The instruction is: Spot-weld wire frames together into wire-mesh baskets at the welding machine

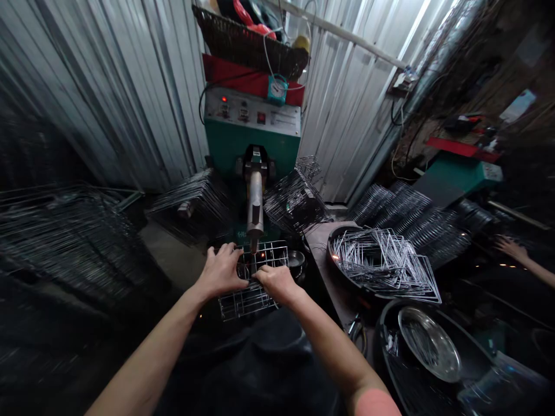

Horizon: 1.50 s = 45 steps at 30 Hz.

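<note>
In the head view a wire rack (247, 303) of thin metal rods lies under the electrode arm (255, 202) of a green spot welding machine (251, 130). My left hand (222, 268) is closed on the rack's left side, thumb towards the middle and fingers on the far wires. On the right, my right hand (277, 283) has its fingers pressed together at the rack, close below the electrode tip. A small orange glow shows at the wires just beyond that hand. What lies between the right fingertips is too small to tell.
Stacks of wire frames stand left (188, 202) and right (297, 199) of the machine. A black basin (336, 263) heaped with wire frames sits at right, above another black tub (385, 346) holding a metal bowl (451, 370). Another person's hand (511, 247) shows far right.
</note>
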### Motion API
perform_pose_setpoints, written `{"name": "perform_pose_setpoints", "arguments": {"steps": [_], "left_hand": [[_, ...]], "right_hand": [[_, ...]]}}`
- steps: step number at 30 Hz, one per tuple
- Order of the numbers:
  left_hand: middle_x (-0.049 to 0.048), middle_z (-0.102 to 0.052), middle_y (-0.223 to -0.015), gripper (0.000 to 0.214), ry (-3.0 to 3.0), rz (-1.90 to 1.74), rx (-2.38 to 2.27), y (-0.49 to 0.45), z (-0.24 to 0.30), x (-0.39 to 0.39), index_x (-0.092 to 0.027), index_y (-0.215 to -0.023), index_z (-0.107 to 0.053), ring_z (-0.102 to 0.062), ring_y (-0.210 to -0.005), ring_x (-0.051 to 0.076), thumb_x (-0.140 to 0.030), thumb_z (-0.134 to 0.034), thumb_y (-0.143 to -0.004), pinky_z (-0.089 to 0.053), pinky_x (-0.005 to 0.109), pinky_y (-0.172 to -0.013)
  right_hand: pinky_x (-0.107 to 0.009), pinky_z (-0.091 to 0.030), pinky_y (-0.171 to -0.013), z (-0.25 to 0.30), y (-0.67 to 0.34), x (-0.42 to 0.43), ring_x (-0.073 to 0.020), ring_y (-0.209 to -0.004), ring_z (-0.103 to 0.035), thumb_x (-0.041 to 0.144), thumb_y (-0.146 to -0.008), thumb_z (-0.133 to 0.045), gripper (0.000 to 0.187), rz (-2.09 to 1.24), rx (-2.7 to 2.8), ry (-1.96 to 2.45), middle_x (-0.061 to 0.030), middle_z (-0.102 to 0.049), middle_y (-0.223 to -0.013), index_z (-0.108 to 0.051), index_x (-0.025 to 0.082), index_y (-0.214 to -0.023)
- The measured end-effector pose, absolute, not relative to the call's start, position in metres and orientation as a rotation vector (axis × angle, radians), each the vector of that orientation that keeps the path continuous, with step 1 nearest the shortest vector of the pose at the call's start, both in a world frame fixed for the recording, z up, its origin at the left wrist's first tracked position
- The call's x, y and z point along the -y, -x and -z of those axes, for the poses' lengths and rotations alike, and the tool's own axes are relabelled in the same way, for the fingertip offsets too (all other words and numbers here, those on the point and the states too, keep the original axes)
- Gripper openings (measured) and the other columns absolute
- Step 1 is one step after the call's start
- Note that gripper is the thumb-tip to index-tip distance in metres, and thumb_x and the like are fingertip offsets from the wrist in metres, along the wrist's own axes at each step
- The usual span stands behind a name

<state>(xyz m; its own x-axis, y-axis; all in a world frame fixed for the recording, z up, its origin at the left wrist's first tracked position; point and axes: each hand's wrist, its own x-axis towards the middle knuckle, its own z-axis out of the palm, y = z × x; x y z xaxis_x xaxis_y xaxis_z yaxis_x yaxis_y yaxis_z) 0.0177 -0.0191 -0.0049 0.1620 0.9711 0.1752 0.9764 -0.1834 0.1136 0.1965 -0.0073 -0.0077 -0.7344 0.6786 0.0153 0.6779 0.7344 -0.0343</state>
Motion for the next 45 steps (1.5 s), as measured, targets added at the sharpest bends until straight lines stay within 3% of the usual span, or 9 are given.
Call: {"name": "perform_pose_setpoints", "arguments": {"steps": [9,19,25,28,30,33,36,41,45], "left_hand": [[0.0151,-0.052,-0.114,0.064,2.34,0.348,2.062,-0.012,0.006,-0.004,-0.016,-0.113,-0.053,-0.046,-0.11,0.031,-0.045,-0.062,-0.056,-0.033,0.051,-0.093],[0.0158,-0.054,-0.116,0.069,2.333,0.386,2.165,-0.005,0.002,-0.029,-0.013,-0.113,-0.055,-0.048,-0.11,0.033,-0.051,-0.062,-0.055,-0.036,0.052,-0.09],[0.0195,-0.045,-0.131,0.078,2.378,0.417,2.216,0.002,0.007,-0.04,-0.016,-0.119,-0.053,-0.038,-0.121,0.038,-0.054,-0.066,-0.053,-0.025,0.063,-0.097],[0.0194,-0.025,-0.146,0.098,2.38,0.756,2.276,0.017,0.025,-0.032,-0.019,-0.133,-0.039,-0.018,-0.133,0.04,-0.06,-0.07,-0.05,-0.008,0.069,-0.101],[0.0166,-0.016,-0.149,0.107,2.274,1.208,2.322,0.027,0.047,-0.021,-0.021,-0.14,-0.026,-0.012,-0.136,0.036,-0.06,-0.071,-0.051,-0.007,0.063,-0.105],[0.016,-0.024,-0.147,0.113,2.128,1.92,2.399,0.031,0.088,-0.005,-0.021,-0.142,-0.015,-0.024,-0.134,0.032,-0.055,-0.075,-0.052,-0.021,0.05,-0.109],[0.0164,-0.033,-0.142,0.111,2.038,2.494,2.344,0.024,0.115,0.001,-0.019,-0.142,-0.014,-0.035,-0.129,0.029,-0.05,-0.075,-0.055,-0.03,0.044,-0.106],[0.0157,-0.04,-0.136,0.103,1.856,2.66,2.302,0.02,0.115,0.006,-0.019,-0.136,-0.029,-0.031,-0.131,0.03,-0.042,-0.079,-0.049,-0.031,0.045,-0.106],[0.018,-0.037,-0.139,0.105,2.042,2.561,2.297,0.029,0.102,0.036,-0.019,-0.136,-0.029,-0.032,-0.13,0.033,-0.041,-0.081,-0.047,-0.032,0.047,-0.105]], "right_hand": [[-0.021,-0.047,-0.073,0.015,-0.202,-0.004,-0.0135,-0.099,-0.06,0.027,-0.089,-0.049,0.03,-0.117,2.614,1.325,-0.0006,-0.056,-0.124,-0.056,0.029,-0.118],[-0.023,-0.047,-0.069,0.017,-0.193,-0.033,-0.0144,-0.09,-0.062,0.027,-0.089,-0.047,0.023,-0.111,2.457,1.536,-0.0008,-0.056,-0.12,-0.059,0.029,-0.109],[-0.028,-0.046,-0.083,0.07,-0.227,-0.02,-0.0173,-0.094,-0.06,0.029,-0.086,-0.047,0.025,-0.444,1.752,1.3,-0.0083,-0.063,-0.101,-0.058,0.017,-0.105],[-0.032,-0.046,-0.082,0.125,-0.269,0.017,-0.0198,-0.092,-0.061,0.037,-0.085,-0.044,0.03,-0.678,1.391,1.325,-0.0079,-0.066,-0.098,-0.059,0.017,-0.103],[-0.032,-0.048,-0.078,0.158,-0.294,0.04,-0.0209,-0.088,-0.061,0.041,-0.078,-0.055,0.03,-0.81,1.199,1.361,-0.0058,-0.067,-0.093,-0.061,0.019,-0.097],[-0.026,-0.048,-0.058,0.181,-0.314,0.051,-0.0158,-0.065,-0.059,0.04,-0.07,-0.064,0.026,-1.077,0.853,1.316,-0.0009,-0.063,-0.074,-0.061,0.021,-0.087],[-0.022,-0.04,-0.043,0.172,-0.32,0.039,-0.0112,-0.05,-0.051,0.034,-0.064,-0.068,0.025,-1.284,0.526,1.201,0.0037,-0.053,-0.061,-0.059,0.02,-0.082],[-0.021,-0.04,-0.043,0.155,-0.328,0.041,-0.0096,-0.048,-0.049,0.03,-0.06,-0.069,0.025,-1.384,0.459,1.117,0.0041,-0.051,-0.056,-0.06,0.017,-0.08],[-0.019,-0.033,-0.041,0.167,-0.334,0.072,-0.0064,-0.046,-0.043,0.028,-0.059,-0.072,0.028,-1.188,0.63,1.24,0.0041,-0.056,-0.058,-0.066,0.015,-0.083]]}}
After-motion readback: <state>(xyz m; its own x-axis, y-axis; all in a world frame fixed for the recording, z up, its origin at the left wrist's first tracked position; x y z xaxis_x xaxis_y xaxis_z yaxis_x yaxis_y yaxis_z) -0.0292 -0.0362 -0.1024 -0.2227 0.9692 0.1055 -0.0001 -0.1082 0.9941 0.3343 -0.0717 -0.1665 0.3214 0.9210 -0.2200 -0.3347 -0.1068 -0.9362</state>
